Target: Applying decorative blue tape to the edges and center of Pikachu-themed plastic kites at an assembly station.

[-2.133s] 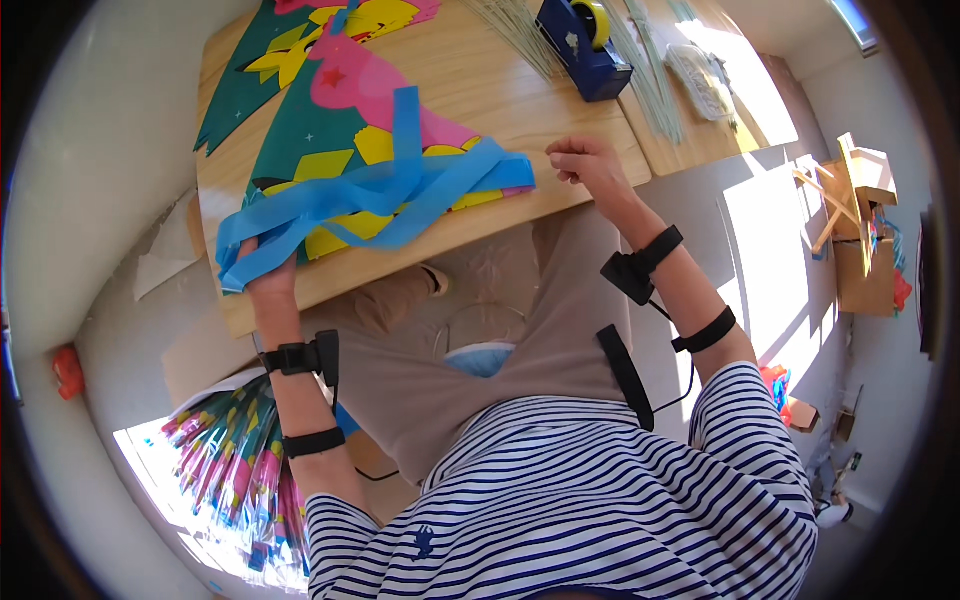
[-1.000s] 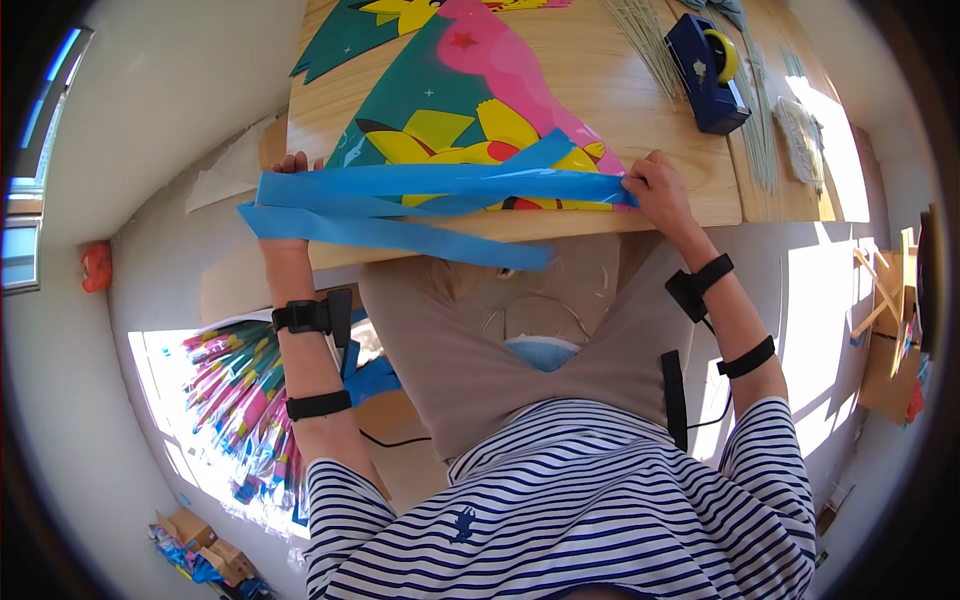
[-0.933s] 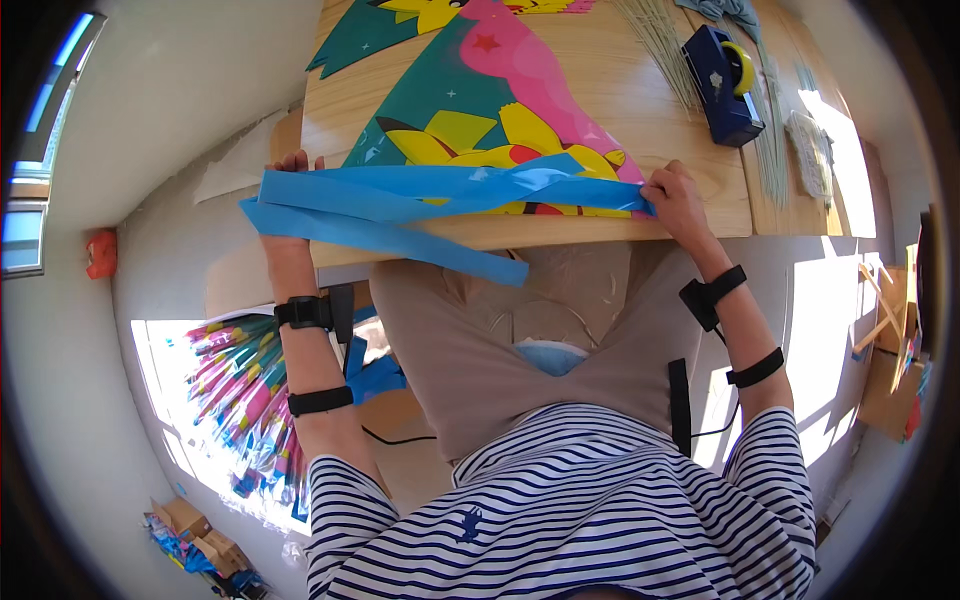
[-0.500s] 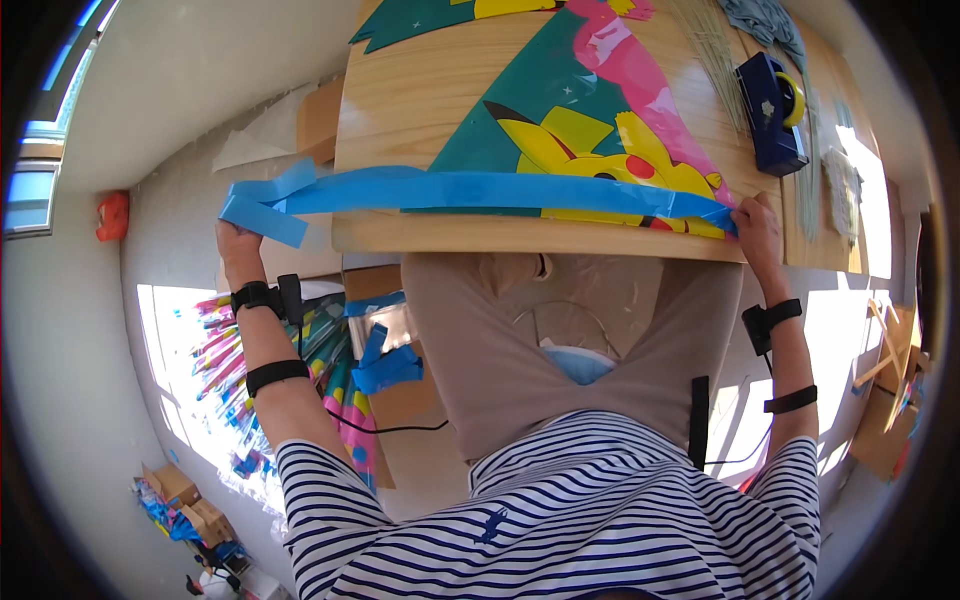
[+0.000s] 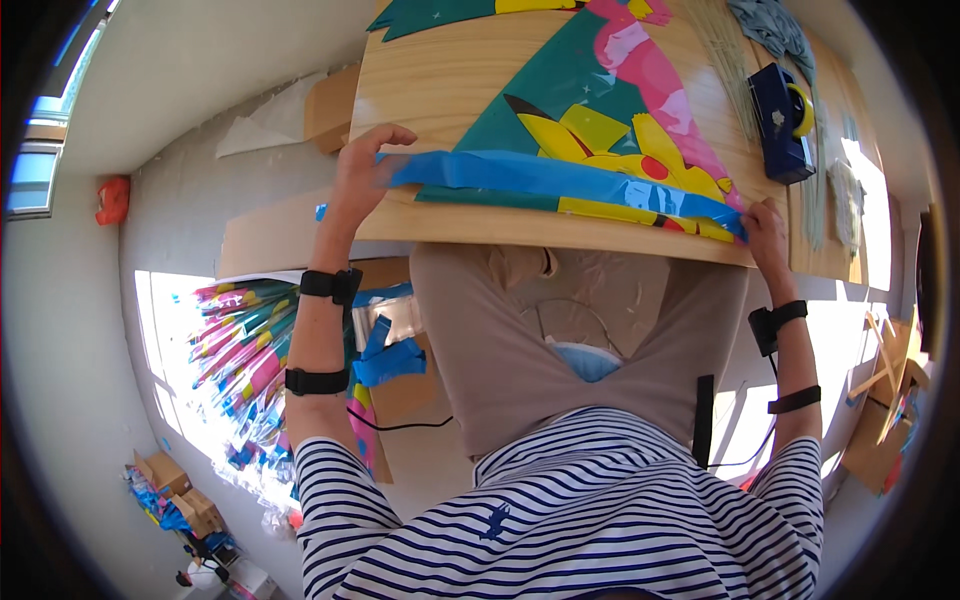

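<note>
A long blue plastic ribbon (image 5: pixel 520 174) stretches between my hands, across the lower edge of a triangular printed sheet (image 5: pixel 490 135) in green, pink and yellow with a cartoon figure. My left hand (image 5: pixel 362 178) holds the ribbon just off the sheet's left corner, its index finger reaching out; the grip is partly blurred. A bit of blue shows behind the left wrist. At the sheet's right corner, my right hand (image 5: pixel 766 232) pinches the ribbon's other end close to the wooden table (image 5: pixel 420 95).
A dark blue tape dispenser (image 5: pixel 780 125) stands on the right, beside thin rods (image 5: pixel 722 50) and a grey cloth (image 5: pixel 772 28). Another printed sheet (image 5: pixel 430 14) lies at the far edge. Left of my legs are a heap of colourful printed pieces (image 5: pixel 245 340) and blue ribbon scraps (image 5: pixel 388 362).
My left hand has come in rightward and up, over the table's left edge, and the ribbon's folded left end has dropped from sight. My right hand stays at the right corner.
</note>
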### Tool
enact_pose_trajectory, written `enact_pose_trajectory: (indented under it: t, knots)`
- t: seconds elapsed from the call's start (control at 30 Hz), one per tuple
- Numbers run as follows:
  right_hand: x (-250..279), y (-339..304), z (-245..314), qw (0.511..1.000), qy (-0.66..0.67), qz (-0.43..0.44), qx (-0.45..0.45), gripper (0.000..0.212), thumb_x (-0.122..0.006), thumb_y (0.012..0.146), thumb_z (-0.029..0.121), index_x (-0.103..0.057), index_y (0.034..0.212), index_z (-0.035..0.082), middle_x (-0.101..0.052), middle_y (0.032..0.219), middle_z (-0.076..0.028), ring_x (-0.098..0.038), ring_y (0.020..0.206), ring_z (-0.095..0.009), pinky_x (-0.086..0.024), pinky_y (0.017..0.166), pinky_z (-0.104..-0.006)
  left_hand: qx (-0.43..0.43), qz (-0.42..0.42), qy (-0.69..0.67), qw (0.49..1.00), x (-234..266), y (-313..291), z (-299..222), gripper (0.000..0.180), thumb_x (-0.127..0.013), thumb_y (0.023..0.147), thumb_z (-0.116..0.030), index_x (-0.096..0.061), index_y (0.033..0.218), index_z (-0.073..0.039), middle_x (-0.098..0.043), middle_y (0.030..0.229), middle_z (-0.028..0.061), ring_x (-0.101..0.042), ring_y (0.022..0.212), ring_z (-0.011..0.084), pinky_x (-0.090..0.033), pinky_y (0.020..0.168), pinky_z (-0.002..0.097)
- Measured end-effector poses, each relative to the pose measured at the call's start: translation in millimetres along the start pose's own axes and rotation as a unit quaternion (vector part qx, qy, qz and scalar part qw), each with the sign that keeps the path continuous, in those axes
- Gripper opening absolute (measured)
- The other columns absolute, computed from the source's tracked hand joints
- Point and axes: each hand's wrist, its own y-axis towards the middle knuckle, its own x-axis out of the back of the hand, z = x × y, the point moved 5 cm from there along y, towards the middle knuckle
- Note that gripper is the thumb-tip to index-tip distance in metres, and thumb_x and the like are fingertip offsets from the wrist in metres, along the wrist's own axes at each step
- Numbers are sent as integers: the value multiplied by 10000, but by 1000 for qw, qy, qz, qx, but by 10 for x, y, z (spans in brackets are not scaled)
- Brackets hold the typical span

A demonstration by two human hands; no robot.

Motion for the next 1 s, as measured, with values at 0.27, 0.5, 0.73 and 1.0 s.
enact_pose_trajectory:
  t: [0.27,0.5,0.73,1.0]
  knots:
    - [-11,-29,-38,1000,16,-15,8,117,-680,807,34,-575,815,-16,-527,860,-163,-558,821,-362,-445,727,-419,-157,-42,361,918,-367,203,-313,83,-628,795,-7,-630,875,-31,-647,888,79,-590,894,313,-479,812,412]
    - [-54,-9,-56,999,29,-12,20,112,-680,809,31,-579,816,-17,-528,855,-164,-561,807,-360,-444,717,-420,-126,-138,432,882,-144,-91,-138,109,-665,816,-45,-644,920,-72,-648,922,83,-599,939,308,-480,823,424]
    - [-43,-3,-131,1000,10,-3,0,120,-680,811,32,-571,814,-18,-529,858,-164,-560,828,-354,-444,729,-416,-158,-46,211,963,-485,-127,-475,218,-709,797,-22,-687,1012,-47,-668,1009,118,-586,992,333,-479,833,429]
    - [-39,-11,-81,1000,28,-11,4,123,-687,807,34,-573,801,-12,-533,859,-159,-564,824,-356,-448,733,-413,-123,23,271,954,-545,-18,-335,238,-754,769,-61,-698,999,-52,-616,927,114,-551,922,304,-462,808,387]
